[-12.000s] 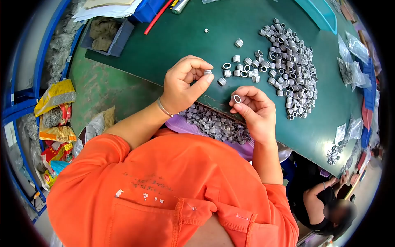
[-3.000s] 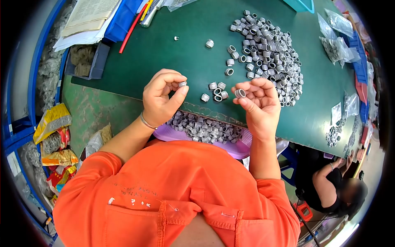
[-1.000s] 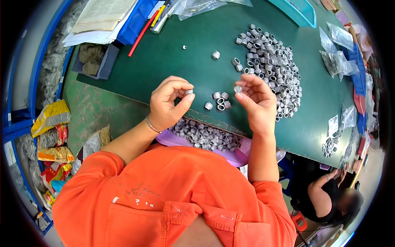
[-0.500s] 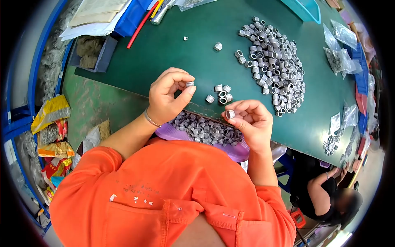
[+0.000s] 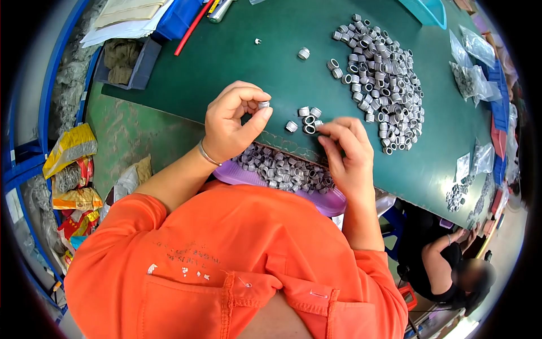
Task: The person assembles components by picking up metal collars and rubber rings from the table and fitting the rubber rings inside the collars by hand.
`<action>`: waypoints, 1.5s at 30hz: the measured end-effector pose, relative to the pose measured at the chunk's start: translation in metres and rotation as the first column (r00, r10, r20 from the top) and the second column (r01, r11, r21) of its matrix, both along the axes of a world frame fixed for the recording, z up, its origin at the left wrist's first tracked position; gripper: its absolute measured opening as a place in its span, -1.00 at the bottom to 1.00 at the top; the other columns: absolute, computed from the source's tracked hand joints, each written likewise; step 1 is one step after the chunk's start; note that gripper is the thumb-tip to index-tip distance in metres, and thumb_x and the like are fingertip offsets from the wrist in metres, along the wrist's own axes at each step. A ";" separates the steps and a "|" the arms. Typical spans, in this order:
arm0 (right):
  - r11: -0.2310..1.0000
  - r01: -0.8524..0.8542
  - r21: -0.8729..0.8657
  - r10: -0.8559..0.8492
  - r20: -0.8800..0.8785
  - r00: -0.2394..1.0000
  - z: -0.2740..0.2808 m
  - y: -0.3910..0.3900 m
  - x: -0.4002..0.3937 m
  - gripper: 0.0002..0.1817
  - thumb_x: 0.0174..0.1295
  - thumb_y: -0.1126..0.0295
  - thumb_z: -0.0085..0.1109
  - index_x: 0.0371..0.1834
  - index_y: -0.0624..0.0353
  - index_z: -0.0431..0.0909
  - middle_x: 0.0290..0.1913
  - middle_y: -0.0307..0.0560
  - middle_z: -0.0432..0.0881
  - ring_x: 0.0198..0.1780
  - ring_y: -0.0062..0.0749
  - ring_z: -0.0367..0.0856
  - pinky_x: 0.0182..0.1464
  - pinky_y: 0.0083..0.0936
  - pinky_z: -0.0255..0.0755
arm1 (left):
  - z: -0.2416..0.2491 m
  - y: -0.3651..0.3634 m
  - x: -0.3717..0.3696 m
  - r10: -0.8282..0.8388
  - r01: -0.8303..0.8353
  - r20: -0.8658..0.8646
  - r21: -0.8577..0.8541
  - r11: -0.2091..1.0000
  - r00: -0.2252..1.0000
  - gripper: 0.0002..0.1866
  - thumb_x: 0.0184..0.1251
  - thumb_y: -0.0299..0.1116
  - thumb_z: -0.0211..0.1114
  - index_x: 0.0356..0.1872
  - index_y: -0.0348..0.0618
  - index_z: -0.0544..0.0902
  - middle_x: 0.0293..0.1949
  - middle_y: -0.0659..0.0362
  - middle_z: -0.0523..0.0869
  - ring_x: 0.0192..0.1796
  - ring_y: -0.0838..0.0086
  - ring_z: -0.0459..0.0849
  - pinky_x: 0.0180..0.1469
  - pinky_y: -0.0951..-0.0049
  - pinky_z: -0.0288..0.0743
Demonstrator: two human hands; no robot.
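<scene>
My left hand [image 5: 232,123] pinches a small grey metal collar [image 5: 263,104] between thumb and forefinger, above the table's near edge. Close to a small group of the same collars [image 5: 309,120] is my right hand [image 5: 351,155], its thumb and forefinger apart. Its forefinger tip is at the rightmost collar of that group, slightly blurred; whether it touches cannot be made out. Below both hands, a purple basin [image 5: 248,176] full of such collars sits against the table edge. A big heap of collars [image 5: 384,85] lies farther right.
The green table [image 5: 237,62] carries a single collar [image 5: 304,53], a small white piece [image 5: 258,41] and a red stick [image 5: 193,28]. A grey bin with cloth [image 5: 141,70] stands left, plastic bags [image 5: 474,82] right. Another person [image 5: 437,260] is at lower right.
My right hand has moved up to the small group of collars, and the collar it held no longer shows in it. My left hand keeps its collar. The view has shifted slightly.
</scene>
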State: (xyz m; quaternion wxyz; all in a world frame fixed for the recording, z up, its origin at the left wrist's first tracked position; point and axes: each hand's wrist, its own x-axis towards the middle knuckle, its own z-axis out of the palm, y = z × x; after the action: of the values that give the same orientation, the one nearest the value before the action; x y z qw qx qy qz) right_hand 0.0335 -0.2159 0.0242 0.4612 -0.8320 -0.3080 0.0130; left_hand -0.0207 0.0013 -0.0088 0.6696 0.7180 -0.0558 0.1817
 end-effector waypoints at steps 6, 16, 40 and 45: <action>0.998 0.034 0.047 -0.029 -0.101 0.994 -0.014 0.001 0.001 -0.77 0.00 0.67 0.22 -0.24 0.25 0.53 -0.24 -0.12 0.54 -0.34 -0.43 0.52 -0.26 -0.61 0.41 | 0.001 0.001 0.000 0.000 0.000 -0.003 0.006 1.000 1.000 -0.81 0.18 -0.72 0.13 -0.17 -0.41 0.48 -0.16 0.07 0.47 -0.30 0.56 0.52 -0.29 0.60 0.49; 0.659 0.441 0.609 0.375 -0.775 0.509 -0.009 -0.013 0.000 -0.84 0.13 0.70 0.12 -0.22 0.35 0.49 -0.21 0.07 0.61 -0.21 -0.28 0.65 -0.20 -0.50 0.60 | 0.001 0.001 0.001 -0.008 0.008 0.001 0.017 1.000 1.000 -0.81 0.19 -0.71 0.13 -0.16 -0.42 0.47 -0.17 0.08 0.47 -0.29 0.57 0.52 -0.29 0.60 0.49; 0.786 0.201 0.585 0.309 -0.652 0.692 -0.008 -0.003 -0.005 -0.71 0.02 0.76 0.13 -0.16 0.29 0.46 -0.11 -0.12 0.58 -0.18 -0.57 0.53 -0.18 -0.64 0.41 | 0.004 -0.004 0.001 0.053 -0.054 -0.016 -0.062 0.997 0.998 -0.81 0.11 -0.67 0.25 -0.22 -0.38 0.53 -0.22 0.11 0.52 -0.34 0.63 0.53 -0.30 0.68 0.47; 0.999 0.024 0.037 -0.023 -0.025 0.999 -0.005 0.015 -0.002 -0.77 -0.02 0.64 0.22 -0.25 0.22 0.57 -0.28 -0.07 0.54 -0.28 -0.29 0.52 -0.25 -0.48 0.40 | 0.002 0.000 0.000 -0.007 0.007 -0.001 0.003 1.000 1.000 -0.80 0.17 -0.73 0.13 -0.17 -0.40 0.48 -0.16 0.07 0.47 -0.29 0.57 0.53 -0.30 0.61 0.49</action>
State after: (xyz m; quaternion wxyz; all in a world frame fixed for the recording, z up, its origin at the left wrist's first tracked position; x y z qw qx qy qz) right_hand 0.0319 -0.2010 0.0188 0.4806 -0.8266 -0.2925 0.0121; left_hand -0.0208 0.0014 -0.0063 0.6693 0.7187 -0.0581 0.1791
